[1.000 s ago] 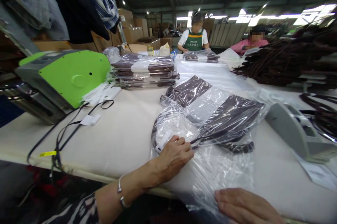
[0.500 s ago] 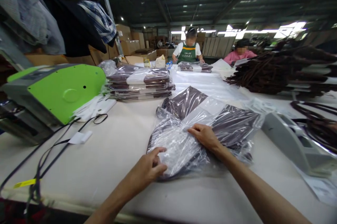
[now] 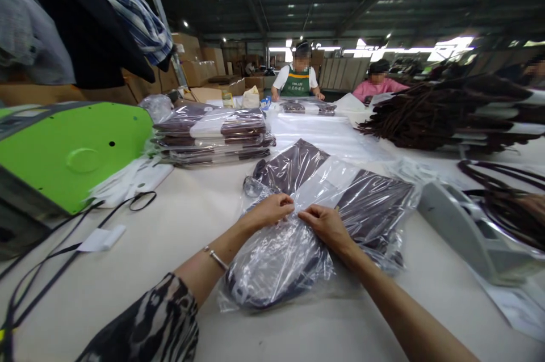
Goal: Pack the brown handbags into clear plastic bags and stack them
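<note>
A clear plastic bag point(image 3: 276, 262) with a dark folded item and a dark strap inside lies on the white table point(image 3: 183, 220) in front of me. My left hand point(image 3: 268, 210) and my right hand point(image 3: 326, 226) meet at the bag's far edge, fingers pinched on the plastic. The near end of the bag bulges by my forearms. Just beyond it lie two more bagged dark items point(image 3: 340, 189), partly under the one I hold.
A green machine point(image 3: 72, 155) with black cables point(image 3: 63, 237) stands at the left. A stack of bagged items point(image 3: 213, 132) sits behind. A grey dispenser point(image 3: 464, 226) and dark straps point(image 3: 443, 115) are at the right. Two people work at the far end.
My left hand has moved from the bag's near corner up to its far edge beside my right hand. The bag's near end has been folded over.
</note>
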A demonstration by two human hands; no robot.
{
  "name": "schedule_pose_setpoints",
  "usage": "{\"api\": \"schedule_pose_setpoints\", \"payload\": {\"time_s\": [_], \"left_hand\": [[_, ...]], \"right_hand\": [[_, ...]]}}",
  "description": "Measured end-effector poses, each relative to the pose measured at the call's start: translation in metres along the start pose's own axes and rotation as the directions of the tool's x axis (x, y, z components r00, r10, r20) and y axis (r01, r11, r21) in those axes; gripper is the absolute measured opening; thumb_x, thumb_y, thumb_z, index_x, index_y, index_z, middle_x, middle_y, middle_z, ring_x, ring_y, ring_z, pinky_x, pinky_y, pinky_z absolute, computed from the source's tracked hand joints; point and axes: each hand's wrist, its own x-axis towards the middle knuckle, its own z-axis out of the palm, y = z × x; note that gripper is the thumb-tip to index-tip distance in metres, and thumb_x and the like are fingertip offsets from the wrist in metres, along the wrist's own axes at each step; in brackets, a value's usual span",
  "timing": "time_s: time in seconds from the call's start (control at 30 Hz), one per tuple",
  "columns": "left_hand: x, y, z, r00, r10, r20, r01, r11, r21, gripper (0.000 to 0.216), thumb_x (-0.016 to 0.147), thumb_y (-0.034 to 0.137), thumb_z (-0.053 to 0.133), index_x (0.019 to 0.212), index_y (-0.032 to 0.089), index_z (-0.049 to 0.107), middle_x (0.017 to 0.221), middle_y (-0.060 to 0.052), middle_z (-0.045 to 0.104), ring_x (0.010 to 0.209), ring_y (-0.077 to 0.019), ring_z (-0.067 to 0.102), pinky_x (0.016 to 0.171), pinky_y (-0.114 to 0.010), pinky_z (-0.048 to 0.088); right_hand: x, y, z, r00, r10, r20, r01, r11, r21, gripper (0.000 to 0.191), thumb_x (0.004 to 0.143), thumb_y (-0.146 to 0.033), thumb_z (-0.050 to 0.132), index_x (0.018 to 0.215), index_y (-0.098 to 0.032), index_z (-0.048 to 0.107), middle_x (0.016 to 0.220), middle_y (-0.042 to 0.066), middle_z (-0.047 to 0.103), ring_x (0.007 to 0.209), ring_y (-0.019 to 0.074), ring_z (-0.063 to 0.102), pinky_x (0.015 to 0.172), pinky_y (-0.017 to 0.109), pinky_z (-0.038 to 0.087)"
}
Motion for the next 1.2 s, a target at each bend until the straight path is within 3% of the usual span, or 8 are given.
{"api": "schedule_pose_setpoints", "payload": {"time_s": [0.1,0.2,0.43,0.63,0.77,0.87,1.0,1.2], "left_hand": [[0.011,-0.001,0.001,1.000,0.017,0.021,-0.018,0.999,0.038,0.029,0.075,0.033,0.057,0.094,0.013,0.066,0.070,0.001,0.060,0.056,-0.0110,0.052,0.048,-0.020,0.038],[0.015,-0.003,0.002,1.000,0.016,0.022,-0.017,0.999,0.038,0.032,0.077,0.038,0.056,0.097,0.014,0.065,0.066,0.003,0.056,0.051,-0.0092,0.045,0.046,-0.021,0.034],[0.028,-0.002,-0.003,0.989,0.133,0.060,-0.137,0.988,0.074,0.019,0.068,0.033,0.063,0.072,0.015,0.065,0.065,0.003,0.057,0.063,-0.0114,0.049,0.054,-0.021,0.034],[0.026,-0.004,-0.007,0.995,0.090,0.035,-0.092,0.993,0.079,0.020,0.072,0.033,0.056,0.079,0.016,0.063,0.061,0.004,0.055,0.055,-0.0113,0.050,0.051,-0.021,0.039],[0.025,-0.005,0.000,0.992,0.106,-0.071,-0.091,0.977,0.192,0.013,0.072,0.025,0.054,0.074,0.016,0.064,0.061,0.002,0.058,0.058,-0.0130,0.052,0.054,-0.023,0.038],[0.024,-0.007,0.007,0.973,0.155,-0.173,-0.097,0.948,0.304,0.010,0.071,0.019,0.055,0.071,0.017,0.065,0.065,0.001,0.061,0.063,-0.0147,0.053,0.060,-0.026,0.036],[0.020,-0.010,0.014,0.951,0.199,-0.235,-0.102,0.923,0.371,0.011,0.074,0.019,0.056,0.073,0.019,0.067,0.069,0.000,0.065,0.066,-0.0153,0.055,0.062,-0.026,0.035],[0.015,-0.012,0.016,0.947,0.200,-0.253,-0.102,0.930,0.353,0.010,0.076,0.020,0.059,0.072,0.019,0.067,0.069,0.001,0.066,0.064,-0.0135,0.057,0.059,-0.024,0.034]], "right_hand": [[-0.001,0.001,0.000,1.000,0.008,0.005,-0.008,1.000,0.009,0.031,0.082,-0.046,0.061,0.069,-0.020,0.071,0.063,-0.001,0.065,0.063,0.0153,0.057,0.057,0.023,0.036],[-0.001,0.002,0.000,1.000,0.011,0.016,-0.011,0.999,0.038,0.031,0.082,-0.046,0.061,0.069,-0.020,0.071,0.063,-0.001,0.064,0.062,0.0148,0.056,0.057,0.023,0.036],[-0.001,-0.001,-0.002,1.000,0.016,0.024,-0.019,0.991,0.129,0.032,0.081,-0.046,0.060,0.072,-0.018,0.072,0.065,0.000,0.064,0.064,0.0153,0.056,0.059,0.023,0.038],[-0.003,-0.005,-0.002,0.998,0.059,0.010,-0.059,0.988,0.141,0.031,0.079,-0.045,0.062,0.071,-0.017,0.072,0.063,0.000,0.064,0.062,0.0148,0.055,0.058,0.023,0.037],[-0.001,-0.009,-0.004,0.999,0.052,0.008,-0.052,0.998,0.046,0.029,0.082,-0.043,0.061,0.071,-0.018,0.071,0.066,0.000,0.066,0.064,0.0152,0.058,0.059,0.024,0.037],[-0.005,-0.022,-0.016,0.996,0.051,0.069,-0.038,0.982,-0.184,0.024,0.084,-0.040,0.061,0.074,-0.021,0.072,0.069,0.000,0.069,0.067,0.0164,0.061,0.060,0.025,0.036],[-0.025,-0.035,-0.048,0.987,0.113,0.115,-0.043,0.870,-0.490,0.013,0.084,-0.035,0.062,0.086,-0.027,0.073,0.077,0.001,0.073,0.074,0.0194,0.064,0.062,0.027,0.034],[-0.074,-0.004,-0.089,0.959,0.282,0.034,-0.241,0.871,-0.428,0.026,0.083,-0.043,0.055,0.100,-0.027,0.068,0.081,0.001,0.073,0.075,0.0212,0.066,0.064,0.028,0.042]]}}
